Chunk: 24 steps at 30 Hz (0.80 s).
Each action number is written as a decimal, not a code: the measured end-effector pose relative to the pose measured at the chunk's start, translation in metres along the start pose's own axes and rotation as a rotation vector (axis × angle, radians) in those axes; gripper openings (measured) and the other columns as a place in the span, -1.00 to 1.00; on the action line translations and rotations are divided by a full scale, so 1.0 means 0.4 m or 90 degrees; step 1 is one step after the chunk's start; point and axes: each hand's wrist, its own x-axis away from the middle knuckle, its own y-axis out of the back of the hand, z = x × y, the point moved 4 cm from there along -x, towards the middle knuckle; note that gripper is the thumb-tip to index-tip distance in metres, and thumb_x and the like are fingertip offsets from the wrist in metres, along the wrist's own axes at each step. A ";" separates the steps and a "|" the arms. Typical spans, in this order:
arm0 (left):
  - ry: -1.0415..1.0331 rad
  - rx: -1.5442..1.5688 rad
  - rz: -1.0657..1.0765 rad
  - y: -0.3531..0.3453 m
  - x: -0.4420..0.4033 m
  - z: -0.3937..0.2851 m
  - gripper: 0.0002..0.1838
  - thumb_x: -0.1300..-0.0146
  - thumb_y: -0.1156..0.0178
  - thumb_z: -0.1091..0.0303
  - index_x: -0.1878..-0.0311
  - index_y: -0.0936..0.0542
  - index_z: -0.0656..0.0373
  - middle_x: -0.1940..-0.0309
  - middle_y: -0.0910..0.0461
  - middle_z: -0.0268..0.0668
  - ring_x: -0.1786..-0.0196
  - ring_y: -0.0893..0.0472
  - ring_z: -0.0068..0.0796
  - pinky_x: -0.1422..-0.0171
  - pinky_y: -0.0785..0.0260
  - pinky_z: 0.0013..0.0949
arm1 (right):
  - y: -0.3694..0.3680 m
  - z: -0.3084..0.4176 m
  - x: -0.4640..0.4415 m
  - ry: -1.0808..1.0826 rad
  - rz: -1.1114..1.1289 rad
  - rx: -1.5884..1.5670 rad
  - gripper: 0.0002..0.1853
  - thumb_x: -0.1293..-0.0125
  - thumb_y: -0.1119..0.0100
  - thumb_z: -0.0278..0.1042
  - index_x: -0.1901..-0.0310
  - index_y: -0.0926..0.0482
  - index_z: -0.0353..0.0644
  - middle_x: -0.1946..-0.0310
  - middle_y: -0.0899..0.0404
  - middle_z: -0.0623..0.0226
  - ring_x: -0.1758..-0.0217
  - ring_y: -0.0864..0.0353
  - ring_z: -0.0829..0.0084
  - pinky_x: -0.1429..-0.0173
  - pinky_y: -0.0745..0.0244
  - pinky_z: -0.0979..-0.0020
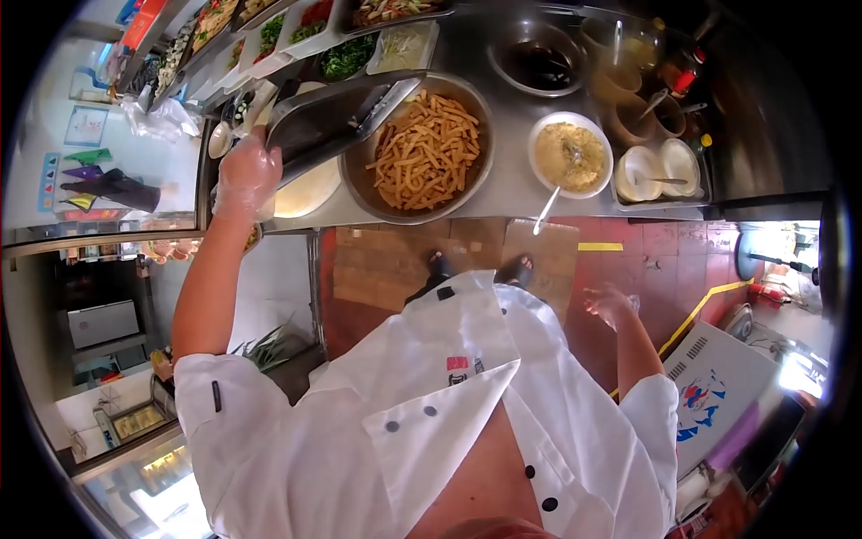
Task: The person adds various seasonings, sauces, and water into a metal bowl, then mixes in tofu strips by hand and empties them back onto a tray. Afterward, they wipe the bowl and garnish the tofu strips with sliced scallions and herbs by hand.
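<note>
My left hand [248,175], in a clear plastic glove, is closed around the end of a dark metal tray [316,119]. The tray is tilted, and its far end reaches over the rim of a large steel bowl [359,184]. A heap of brown fried strips [426,154] lies in that bowl. A few pale bits stick to the tray's inner side. Away from the counter, by my right side, hangs my right hand [612,305], gloved, somewhat blurred, its fingers apart and holding nothing.
A white bowl of yellowish mash [570,154] with a spoon stands right of the steel bowl. Behind it sits a bowl of dark liquid [537,58]. Seasoning jars [633,121] fill the right end. Chopped greens [348,58] and other ingredient containers line the back left.
</note>
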 end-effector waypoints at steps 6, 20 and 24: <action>0.263 0.326 -0.093 -0.225 0.152 0.314 -0.58 -0.23 -0.16 0.21 0.02 -0.59 0.40 0.24 -0.66 0.20 0.10 -0.63 0.25 -0.01 -0.47 0.08 | 0.020 0.654 -0.003 0.044 0.016 0.063 -0.73 -0.41 -0.07 -0.31 -0.07 -0.63 -0.11 0.10 -0.65 0.26 -0.04 -0.62 0.30 -0.11 -0.53 0.33; 1.117 1.204 -0.081 -1.054 0.516 0.426 -0.91 -0.24 -0.14 0.36 0.26 -0.51 0.15 0.40 -0.47 -0.29 0.51 -0.45 -0.45 0.49 -0.34 -0.33 | -0.039 1.339 -0.250 -0.046 -0.151 -0.195 -0.46 -0.41 -0.14 0.11 -0.13 -0.61 -0.23 0.21 -0.60 0.42 0.11 -0.51 0.50 -0.09 -0.42 0.39; 1.141 1.174 -0.122 -0.942 0.481 0.360 -0.86 -0.29 -0.21 0.29 0.29 -0.49 0.11 0.47 -0.41 -0.31 0.43 -0.46 -0.46 0.44 -0.37 -0.33 | 0.009 1.360 -0.377 0.001 -0.172 -0.181 -0.47 -0.39 -0.17 0.08 -0.12 -0.61 -0.24 0.18 -0.64 0.33 0.09 -0.55 0.47 -0.10 -0.44 0.40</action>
